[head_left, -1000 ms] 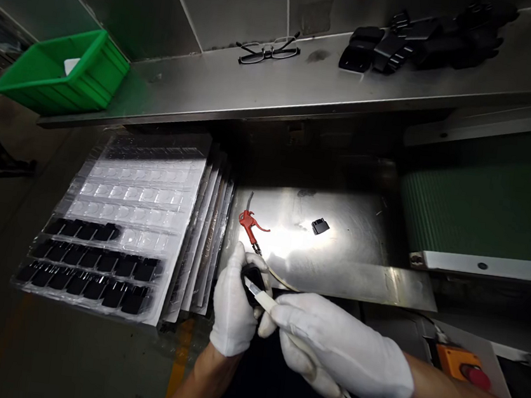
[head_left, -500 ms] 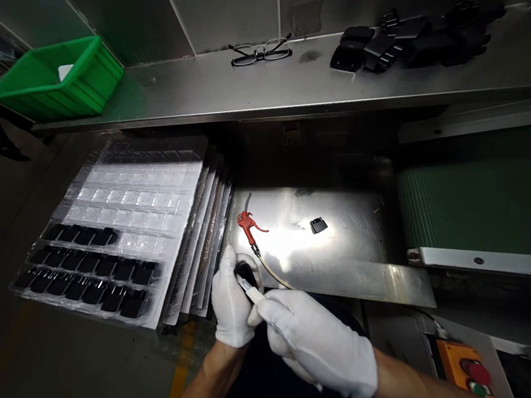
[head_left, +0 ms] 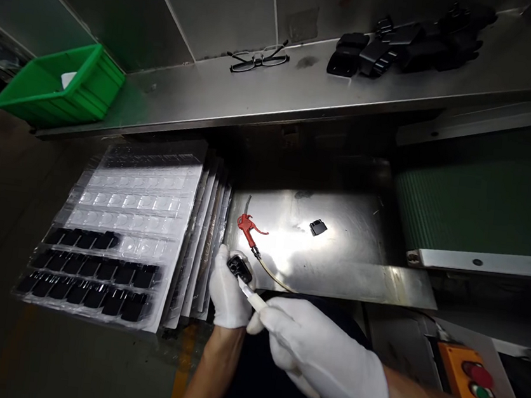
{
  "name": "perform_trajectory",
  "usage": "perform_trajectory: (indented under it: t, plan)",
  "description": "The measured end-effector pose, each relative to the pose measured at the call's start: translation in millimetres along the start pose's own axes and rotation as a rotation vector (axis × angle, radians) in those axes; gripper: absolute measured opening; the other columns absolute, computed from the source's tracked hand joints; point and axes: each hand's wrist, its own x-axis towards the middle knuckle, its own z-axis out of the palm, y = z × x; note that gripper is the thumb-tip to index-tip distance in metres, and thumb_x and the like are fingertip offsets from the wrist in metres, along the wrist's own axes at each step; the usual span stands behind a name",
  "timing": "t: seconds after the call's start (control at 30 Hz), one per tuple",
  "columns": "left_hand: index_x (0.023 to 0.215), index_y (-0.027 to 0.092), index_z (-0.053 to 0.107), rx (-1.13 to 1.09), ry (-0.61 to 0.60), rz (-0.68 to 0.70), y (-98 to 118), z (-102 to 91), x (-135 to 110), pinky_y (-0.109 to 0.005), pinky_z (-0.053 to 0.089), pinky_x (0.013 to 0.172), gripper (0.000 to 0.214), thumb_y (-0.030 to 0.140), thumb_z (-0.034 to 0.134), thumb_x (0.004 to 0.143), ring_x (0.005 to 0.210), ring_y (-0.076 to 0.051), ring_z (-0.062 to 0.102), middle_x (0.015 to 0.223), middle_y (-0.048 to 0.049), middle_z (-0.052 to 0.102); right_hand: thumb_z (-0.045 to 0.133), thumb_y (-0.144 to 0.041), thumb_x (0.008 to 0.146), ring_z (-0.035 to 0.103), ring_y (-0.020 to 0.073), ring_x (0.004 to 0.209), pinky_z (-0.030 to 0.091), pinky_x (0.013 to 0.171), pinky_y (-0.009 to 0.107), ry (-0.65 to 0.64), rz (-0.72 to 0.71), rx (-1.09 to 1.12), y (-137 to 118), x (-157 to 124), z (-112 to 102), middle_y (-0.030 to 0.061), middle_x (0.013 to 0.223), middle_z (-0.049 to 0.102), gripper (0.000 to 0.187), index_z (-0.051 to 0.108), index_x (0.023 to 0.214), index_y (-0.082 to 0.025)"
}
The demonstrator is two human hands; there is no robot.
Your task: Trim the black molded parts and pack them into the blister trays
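Observation:
My left hand (head_left: 228, 294), in a white glove, grips a small black plastic part (head_left: 239, 269) whose hollow, ribbed side faces up. My right hand (head_left: 311, 341), gloved in white too, is closed around a pale-handled craft knife (head_left: 254, 299). The knife's tip reaches the near edge of the black part; whether it touches cannot be told. Just beyond my hands lies a red air blow gun (head_left: 245, 227) with a beige hose on the metal worktop (head_left: 281, 268). Another black part (head_left: 318, 227) rests to the right of the gun.
Left of my hands, stacked clear trays (head_left: 119, 221) carry rows of black parts. A metal shelf (head_left: 186, 91) behind holds a green bin (head_left: 61, 96), eyeglasses (head_left: 258, 61) and piled black parts (head_left: 407, 46). At right are a green conveyor belt (head_left: 490, 199) and an orange button box (head_left: 466, 372).
The black part has turned in my left hand, so its hollow side now shows. My right hand with the knife has shifted slightly right and down.

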Motion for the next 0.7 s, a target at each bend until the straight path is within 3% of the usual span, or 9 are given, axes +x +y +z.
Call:
perform_trajectory:
  t: [0.1,0.2,0.23,0.3,0.37,0.47,0.57,0.63,0.7]
  plan:
    - [0.078,0.019,0.056,0.038,0.003,-0.041,-2.0,-5.5,12.3,-0.020,0.021,0.030,0.047,0.066,0.060,0.079,0.033,-0.008,0.038,0.048,0.0071,0.047,0.035,-0.055,0.104,0.040,0.0087,0.035,0.030,0.033,0.017,0.176,0.004,-0.263,10.2,1.4,-40.8,-0.0066,0.057,0.049,0.046,0.060,0.110,-0.016]
    - [0.071,0.020,0.049,0.049,-0.035,-0.097,-9.5,-17.6,21.6,-0.018,0.017,0.030,0.048,0.065,0.065,0.078,0.033,-0.006,0.036,0.048,0.0075,0.044,0.027,-0.041,0.109,0.059,0.0142,0.060,0.047,0.053,0.022,0.627,0.199,-0.598,46.0,25.9,-112.1,0.0009,0.076,0.061,0.042,0.060,0.117,-0.016]
    - [0.068,0.020,0.046,0.044,-0.031,-0.110,-11.9,-22.2,23.4,-0.018,0.018,0.031,0.050,0.064,0.069,0.075,0.034,-0.006,0.036,0.049,0.0074,0.044,0.030,-0.036,0.108,0.063,0.0167,0.072,0.050,0.063,0.024,0.721,0.253,-0.654,60.3,35.0,-137.0,0.0056,0.083,0.064,0.039,0.061,0.112,-0.013]
    - [0.067,0.020,0.045,0.034,-0.025,-0.121,-15.0,-31.2,24.7,-0.016,0.019,0.032,0.053,0.062,0.075,0.071,0.037,-0.004,0.035,0.051,0.0078,0.044,0.036,-0.032,0.108,0.065,0.0213,0.090,0.051,0.081,0.032,0.858,0.371,-0.749,86.1,48.4,-180.1,0.0119,0.096,0.066,0.034,0.062,0.111,-0.011]
    - [0.067,0.020,0.044,0.011,-0.013,-0.147,-15.1,-38.7,23.9,-0.015,0.019,0.031,0.053,0.059,0.079,0.070,0.038,-0.003,0.032,0.052,0.0089,0.040,0.041,-0.033,0.107,0.064,0.0235,0.099,0.049,0.092,0.040,0.940,0.463,-0.825,103.4,53.3,-209.3,0.0131,0.104,0.066,0.031,0.061,0.115,-0.010]
    - [0.072,0.018,0.051,-0.101,-0.051,-0.205,-11.6,-46.3,20.3,-0.014,0.030,0.034,0.043,0.047,0.083,0.072,0.042,-0.003,0.038,0.058,0.0066,0.047,0.045,-0.033,0.105,0.063,0.0285,0.107,0.048,0.096,0.045,1.024,0.513,-0.942,111.0,51.6,-227.5,0.0163,0.112,0.065,0.032,0.061,0.120,-0.009]
    - [0.085,0.016,0.061,-0.272,-0.092,-0.147,-6.3,-51.8,14.1,-0.018,0.053,0.052,0.029,0.032,0.083,0.076,0.060,-0.007,0.057,0.077,0.0004,0.061,0.047,-0.036,0.101,0.054,0.0393,0.122,0.044,0.098,0.050,1.090,0.453,-1.088,105.5,59.4,-224.0,0.0251,0.128,0.057,0.041,0.055,0.130,-0.007]
    - [0.089,0.016,0.064,-0.312,-0.106,-0.131,-2.0,-55.7,7.8,-0.022,0.058,0.059,0.026,0.033,0.081,0.078,0.071,-0.011,0.063,0.084,-0.0023,0.064,0.048,-0.041,0.100,0.056,0.0379,0.120,0.046,0.095,0.046,1.045,0.384,-1.150,100.3,79.6,-212.2,0.0242,0.130,0.056,0.049,0.050,0.138,-0.009]
    - [0.089,0.016,0.065,-0.285,-0.147,-0.147,3.0,-60.2,0.3,-0.019,0.054,0.052,0.027,0.035,0.080,0.079,0.073,-0.012,0.064,0.085,-0.0029,0.064,0.052,-0.045,0.099,0.063,0.0313,0.111,0.049,0.088,0.037,0.928,0.309,-1.181,95.5,113.2,-193.5,0.0186,0.127,0.059,0.054,0.047,0.141,-0.013]
